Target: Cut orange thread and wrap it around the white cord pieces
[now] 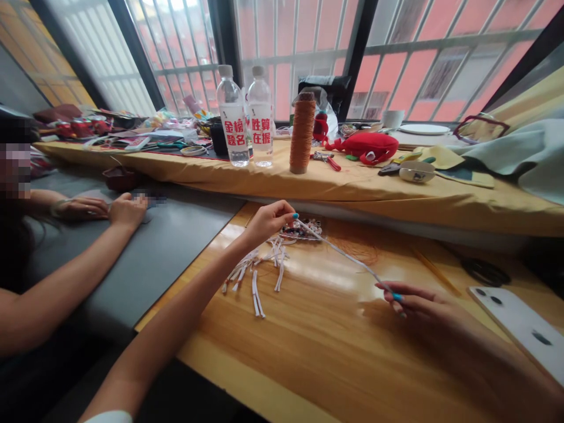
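Phone point(513, 320), scissors point(484, 271) — near right grip point(418, 302) | left grip point(274, 218) — near beads point(300, 232) | both pinching cord point(346, 254)

A: What does the worktop point(308, 346) look like up close?
B: Smooth wood grain, glossy enough to throw back pale window light.
A: And the cord point(348, 255) drawn out above it?
B: Textile, matt by the look of it, much like the white strips point(257, 294).
A: The spool point(302, 132)?
B: Wound in thread, ribbed and dull. The bottles point(234, 129) beside it are clear, shiny plastic.
A: What about the yellow cloth point(396, 194)?
B: Matt and softly creased. The phone point(524, 320), by contrast, has a smooth, pale back.
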A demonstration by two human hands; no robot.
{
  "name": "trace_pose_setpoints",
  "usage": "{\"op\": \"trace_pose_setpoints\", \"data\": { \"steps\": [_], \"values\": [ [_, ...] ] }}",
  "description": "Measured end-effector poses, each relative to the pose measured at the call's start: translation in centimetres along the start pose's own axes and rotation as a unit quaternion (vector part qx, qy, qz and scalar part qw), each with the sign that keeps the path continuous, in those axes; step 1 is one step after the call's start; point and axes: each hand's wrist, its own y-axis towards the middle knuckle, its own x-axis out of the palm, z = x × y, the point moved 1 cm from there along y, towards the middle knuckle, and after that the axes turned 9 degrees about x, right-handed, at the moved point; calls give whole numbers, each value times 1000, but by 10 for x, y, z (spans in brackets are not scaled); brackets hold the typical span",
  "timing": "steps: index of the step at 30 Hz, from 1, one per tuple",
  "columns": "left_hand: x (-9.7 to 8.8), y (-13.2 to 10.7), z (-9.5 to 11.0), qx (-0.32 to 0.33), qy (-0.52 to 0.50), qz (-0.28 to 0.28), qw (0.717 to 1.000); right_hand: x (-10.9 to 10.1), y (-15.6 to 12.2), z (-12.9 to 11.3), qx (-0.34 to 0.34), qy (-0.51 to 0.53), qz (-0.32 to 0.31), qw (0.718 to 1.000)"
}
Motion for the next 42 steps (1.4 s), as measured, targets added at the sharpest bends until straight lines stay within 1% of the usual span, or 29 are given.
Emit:
{"op": "trace_pose_setpoints", "data": {
  "steps": [3, 6, 9, 11, 15, 18, 21, 24, 27, 30, 33, 36, 40, 41, 42],
  "values": [
    [3, -2, 0, 1, 42, -17, 999, 6, 1, 3, -3, -21, 15, 1000],
    [7, -3, 5, -5, 68, -42, 997, 15, 2, 6, 7, -35, -7, 999],
    [9, -5, 9, -8, 79, -66, 995, 18, 3, 9, 20, -48, -33, 998],
    [8, -4, 9, 3, 93, -61, 994, 17, 4, 10, 25, -71, -46, 996],
    [3, -2, 4, 26, 140, -30, 989, 15, 5, 9, 19, -105, -84, 991],
    [0, -2, 0, 34, 194, -45, 979, 16, 3, 6, 23, -95, -94, 991],
    [-1, -2, -1, 61, 253, -68, 963, 16, -2, 3, 55, -71, -117, 989],
    [-1, -2, -1, 86, 276, -85, 953, 15, -9, 4, 100, -50, -144, 983],
    [-2, -3, -2, 97, 275, -93, 952, 13, -13, 4, 130, -21, -167, 977],
    [-4, -2, -3, 92, 270, -91, 954, 11, -15, 2, 146, -3, -200, 969],
    [-7, -1, -4, 85, 258, -87, 959, 9, -15, -1, 150, 0, -215, 965],
    [-7, -1, -5, 82, 239, -70, 965, 8, -14, -1, 144, 2, -221, 964],
    [-5, 0, -3, 74, 175, -66, 979, 7, -12, 2, 134, -12, -223, 965],
    [-8, 0, -2, 66, 149, -60, 985, 6, -12, 3, 129, -15, -227, 965],
    [-12, 1, -1, 55, 118, -42, 991, 4, -12, 4, 121, -19, -232, 965]
  ]
}}
